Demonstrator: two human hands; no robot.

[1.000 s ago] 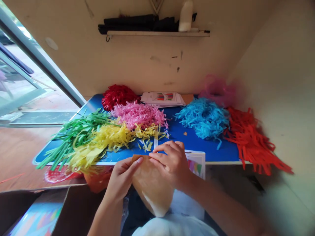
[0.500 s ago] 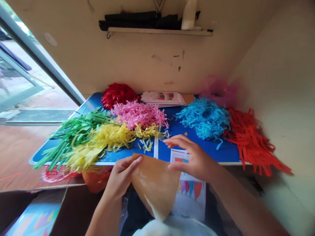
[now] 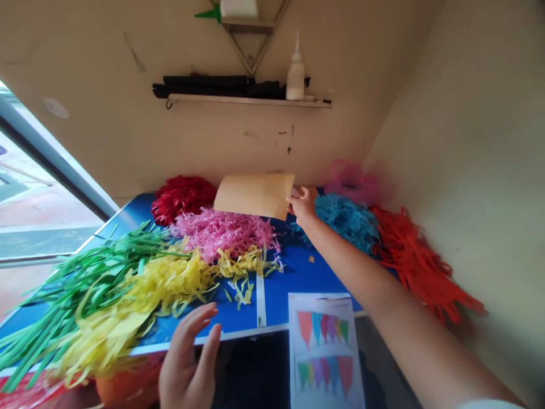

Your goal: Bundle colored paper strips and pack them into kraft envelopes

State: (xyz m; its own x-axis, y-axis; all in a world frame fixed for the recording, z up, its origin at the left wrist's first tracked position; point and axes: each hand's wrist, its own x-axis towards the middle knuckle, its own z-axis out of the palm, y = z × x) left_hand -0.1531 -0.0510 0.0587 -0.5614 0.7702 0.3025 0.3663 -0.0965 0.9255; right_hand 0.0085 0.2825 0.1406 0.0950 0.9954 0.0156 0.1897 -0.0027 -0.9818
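Observation:
My right hand [image 3: 303,205] is stretched far across the blue table [image 3: 293,255], its fingers pinching the right edge of a brown paper sheet [image 3: 255,193]. The sheet hangs over the back of a pink pile of shredded paper strips [image 3: 225,233]. Close to the table's front edge, my left hand [image 3: 191,358] is raised with thumb and fingers apart, holding nothing. Between my arms, a white sheet printed with coloured bunting [image 3: 326,346] overlaps the front edge. The brown sheet hides the stack of printed papers at the back.
Green strips [image 3: 97,278] and yellow strips [image 3: 170,284] cover the left side. Dark red strips [image 3: 181,196] lie behind; blue strips [image 3: 349,221] and orange-red strips [image 3: 417,261] lie right. A wall shelf [image 3: 247,101] holds a white bottle [image 3: 295,76].
The brown sheet went from my lap to the back of the table in my right hand. My left hand let go of it. The bunting sheet shows more fully, and the view shifted upward.

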